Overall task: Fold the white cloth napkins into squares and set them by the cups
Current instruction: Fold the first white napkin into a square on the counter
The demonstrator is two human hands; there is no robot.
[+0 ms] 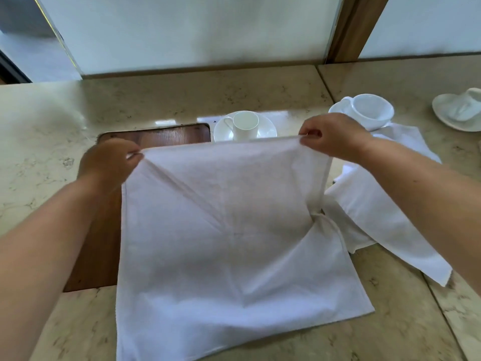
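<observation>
1. The left hand [112,158] and the right hand [330,136] are each pinching a far corner of the large white cloth napkin [234,230], lifting its far edge while its near edge is lying on the beige marble countertop [52,121], partly over the inset dark wooden tray [161,135].
2. Judged step: the first fold is only beginning, with the napkin fully open.
3. Next, the raised edge needs bringing onto the near edge, corners matched.
4. A tall white cup on a saucer [244,126] is standing just beyond; a second white napkin [385,204] is lying crumpled towards the counter's right edge.
</observation>
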